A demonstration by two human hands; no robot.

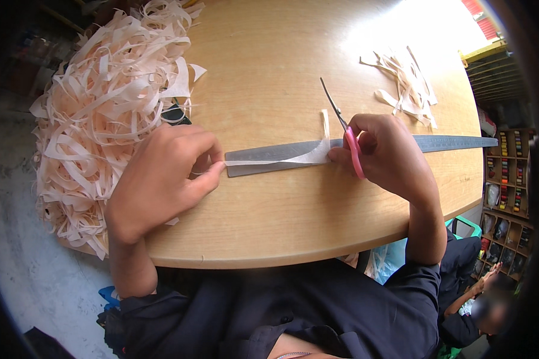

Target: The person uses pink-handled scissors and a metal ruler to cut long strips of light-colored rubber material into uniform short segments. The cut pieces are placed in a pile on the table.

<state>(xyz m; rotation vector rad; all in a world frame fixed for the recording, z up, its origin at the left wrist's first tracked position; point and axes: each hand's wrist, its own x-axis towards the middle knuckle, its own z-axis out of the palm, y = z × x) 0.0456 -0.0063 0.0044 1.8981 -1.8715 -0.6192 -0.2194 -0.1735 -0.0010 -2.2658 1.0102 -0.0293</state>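
Observation:
My left hand pinches one end of a thin, pale cream fabric strip between thumb and fingertips. The strip runs to the right over a long metal ruler that lies across the table, and its far end bends upward. At that bend, the thumb and fingertips of my right hand press on the strip. Scissors with pink handles hang in the same hand, their blades pointing up and away to the left. My right hand covers the middle of the ruler.
A big heap of pale fabric strips covers the table's left side, with a dark object partly under it. A smaller bunch of strips lies far right on the wooden table. Thread shelves and a seated person are at right.

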